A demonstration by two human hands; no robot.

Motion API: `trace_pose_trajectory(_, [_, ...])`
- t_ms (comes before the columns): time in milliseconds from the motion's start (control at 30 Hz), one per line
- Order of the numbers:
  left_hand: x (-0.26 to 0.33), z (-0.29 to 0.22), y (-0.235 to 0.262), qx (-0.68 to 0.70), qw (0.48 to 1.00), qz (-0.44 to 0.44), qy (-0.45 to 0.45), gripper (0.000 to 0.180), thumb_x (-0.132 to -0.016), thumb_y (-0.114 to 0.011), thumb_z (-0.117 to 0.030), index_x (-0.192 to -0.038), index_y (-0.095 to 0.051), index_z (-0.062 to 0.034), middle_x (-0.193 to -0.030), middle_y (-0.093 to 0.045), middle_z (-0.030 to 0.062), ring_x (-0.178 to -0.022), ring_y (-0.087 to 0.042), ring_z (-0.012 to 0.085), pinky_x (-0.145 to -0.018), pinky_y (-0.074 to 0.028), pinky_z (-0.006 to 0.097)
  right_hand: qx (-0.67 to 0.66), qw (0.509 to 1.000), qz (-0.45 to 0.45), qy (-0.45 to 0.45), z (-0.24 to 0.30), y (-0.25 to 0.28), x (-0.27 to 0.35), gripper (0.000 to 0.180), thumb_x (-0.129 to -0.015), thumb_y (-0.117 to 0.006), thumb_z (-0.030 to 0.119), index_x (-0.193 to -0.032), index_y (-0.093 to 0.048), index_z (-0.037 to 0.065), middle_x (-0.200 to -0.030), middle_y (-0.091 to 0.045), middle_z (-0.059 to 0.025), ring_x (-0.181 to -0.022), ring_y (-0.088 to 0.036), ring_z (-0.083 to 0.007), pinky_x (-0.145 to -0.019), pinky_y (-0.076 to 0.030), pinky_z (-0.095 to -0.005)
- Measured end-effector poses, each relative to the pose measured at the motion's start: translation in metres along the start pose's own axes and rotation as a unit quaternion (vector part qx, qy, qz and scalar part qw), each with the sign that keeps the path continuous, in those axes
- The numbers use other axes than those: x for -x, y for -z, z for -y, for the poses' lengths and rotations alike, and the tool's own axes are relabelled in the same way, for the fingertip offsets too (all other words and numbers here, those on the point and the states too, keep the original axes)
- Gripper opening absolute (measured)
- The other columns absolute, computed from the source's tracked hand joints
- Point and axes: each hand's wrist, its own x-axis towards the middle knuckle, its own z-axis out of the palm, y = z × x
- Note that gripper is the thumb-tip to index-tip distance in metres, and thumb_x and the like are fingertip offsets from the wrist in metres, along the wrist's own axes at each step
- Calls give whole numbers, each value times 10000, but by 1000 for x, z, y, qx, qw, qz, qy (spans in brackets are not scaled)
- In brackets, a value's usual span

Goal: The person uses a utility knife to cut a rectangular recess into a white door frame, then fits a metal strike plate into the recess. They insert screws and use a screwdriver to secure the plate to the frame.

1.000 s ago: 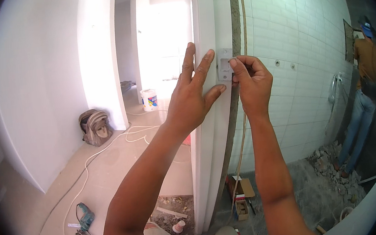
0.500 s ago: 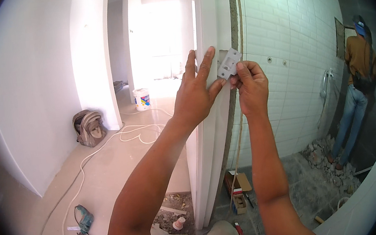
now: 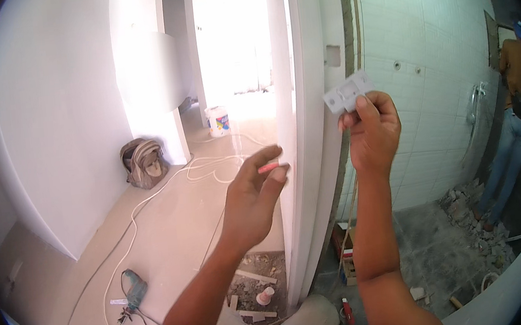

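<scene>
My right hand [image 3: 376, 126] pinches a silver metal strike plate [image 3: 348, 93] by its lower edge, thumb on its face. The plate is tilted and stands apart from the recess, just in front of the white door frame [image 3: 313, 176]. A small rectangular recess [image 3: 333, 55] cut into the frame shows above the plate. Lower and to the left, my left hand [image 3: 252, 195] is closed, with a short red stick [image 3: 269, 168], perhaps a pencil, between thumb and fingers. Its fingertips are close to the frame's left side; whether they touch it I cannot tell.
A power drill [image 3: 135, 291] and long pale cables lie on the left floor. Farther off are a backpack [image 3: 144, 162] and a white bucket [image 3: 218, 121]. Rubble [image 3: 472, 216] lies right, near another person [image 3: 513, 91]. A red-handled tool [image 3: 348, 312] is by my knee.
My left hand has left the frame, dropped down and closed round a red stick. My right hand has drawn the strike plate away from the frame, uncovering the recess. The view has shifted.
</scene>
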Motion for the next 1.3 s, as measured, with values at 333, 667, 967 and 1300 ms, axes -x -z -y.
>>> trace_pose_trajectory(333, [129,81,-6,461,801,-124,362,555,-1114,-266,-412,-1426,-458,4,-1227,-614,161,-1000,-642,284,-892,-520,422,86,844,184,-496,-8,41,200,119,-959,-614,-22,-1077,-613,-40,-886,-663,-82,-671,-617,-98,-597,-527,-255])
trace_pose_trajectory(667, [238,126,8,421,760,-192,456,385,-1063,-473,-244,-1370,-496,-13,-1275,-606,140,-1153,-636,258,-1065,-514,444,175,743,195,-616,-32,75,309,180,-972,-630,31,-1139,-663,-27,-858,-660,-51,-644,-591,-75,-593,-502,-231])
trace_pose_trajectory(967, [268,147,24,401,742,-291,452,326,-1079,-435,-184,-1347,-510,-16,-1230,-630,111,-1110,-645,219,-922,-579,385,234,787,419,-388,-29,55,325,305,-836,-775,64,-1123,-688,7,-1083,-592,-137,-852,-660,-211,-751,-535,-329])
trace_pose_trajectory(1300, [269,140,35,428,760,-271,407,362,-1065,-520,-199,-1382,-493,-28,-1237,-613,117,-1166,-596,218,-915,-541,364,244,804,433,-327,-39,57,344,229,-806,-800,92,-995,-700,12,-1023,-638,-158,-941,-655,-294,-828,-541,-389])
